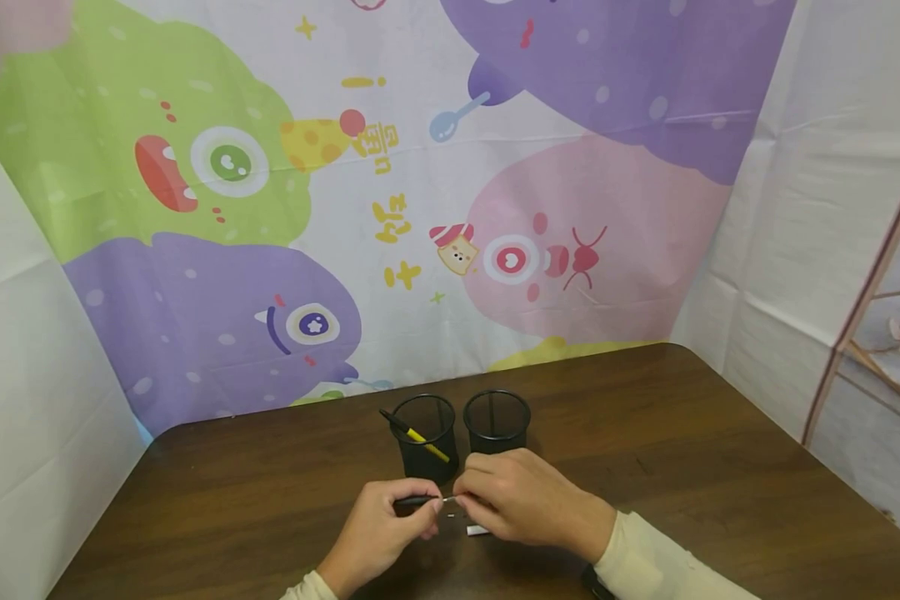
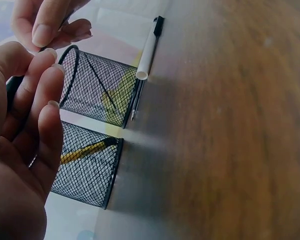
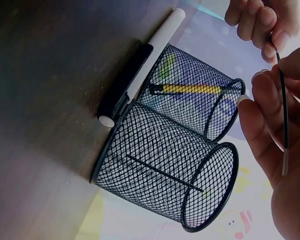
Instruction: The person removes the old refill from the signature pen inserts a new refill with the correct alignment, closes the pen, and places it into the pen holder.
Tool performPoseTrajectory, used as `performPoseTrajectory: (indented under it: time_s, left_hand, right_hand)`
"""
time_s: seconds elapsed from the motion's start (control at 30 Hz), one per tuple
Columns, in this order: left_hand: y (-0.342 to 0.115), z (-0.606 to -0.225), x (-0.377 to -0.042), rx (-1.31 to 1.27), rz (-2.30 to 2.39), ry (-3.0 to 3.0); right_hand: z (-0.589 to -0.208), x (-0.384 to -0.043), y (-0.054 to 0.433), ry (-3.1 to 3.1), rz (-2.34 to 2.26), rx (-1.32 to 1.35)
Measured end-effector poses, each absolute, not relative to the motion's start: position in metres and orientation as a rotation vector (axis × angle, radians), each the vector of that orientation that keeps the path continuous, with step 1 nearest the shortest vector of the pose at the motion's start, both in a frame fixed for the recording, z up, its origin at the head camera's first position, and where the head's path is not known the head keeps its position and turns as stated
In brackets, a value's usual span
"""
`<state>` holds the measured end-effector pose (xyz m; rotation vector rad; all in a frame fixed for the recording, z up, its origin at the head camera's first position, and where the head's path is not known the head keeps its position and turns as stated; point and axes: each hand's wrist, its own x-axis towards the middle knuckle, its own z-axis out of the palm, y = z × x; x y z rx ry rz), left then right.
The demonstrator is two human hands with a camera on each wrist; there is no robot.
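My left hand [image 1: 390, 521] grips a dark pen barrel [image 1: 412, 501] between thumb and fingers. Close beside it, my right hand [image 1: 513, 500] pinches a thin ink refill [image 3: 284, 110], whose dark tube with a pale end runs back along the palm in the right wrist view. The refill's front end meets the left fingertips at the barrel's tip. Below the hands, a white pen piece [image 2: 147, 55] with a black clip lies on the table, partly hidden by my right hand in the head view. A slim dark rod with a metal tip [image 2: 133, 115] lies alongside it.
Two black mesh pen cups stand just beyond the hands. The left cup [image 1: 429, 458] has a yellow and black pen [image 1: 420, 437] leaning in it; the right cup [image 1: 497, 423] is beside it. All sit on a brown wooden table [image 1: 270, 467] before a cartoon-printed cloth [image 1: 420, 333].
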<state>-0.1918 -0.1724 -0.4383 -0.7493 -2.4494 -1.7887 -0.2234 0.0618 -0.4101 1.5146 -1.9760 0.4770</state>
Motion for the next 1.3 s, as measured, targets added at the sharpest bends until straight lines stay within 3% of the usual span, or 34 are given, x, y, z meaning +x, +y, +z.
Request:
performPoseTrajectory:
  time_s: [1.3]
  left_hand:
    - [-0.1743,-0.4368,-0.1918,-0.678,-1.815,-2.415]
  right_hand:
    - [-0.4082,-0.2264,0.0676,-2.031,0.488,1.462]
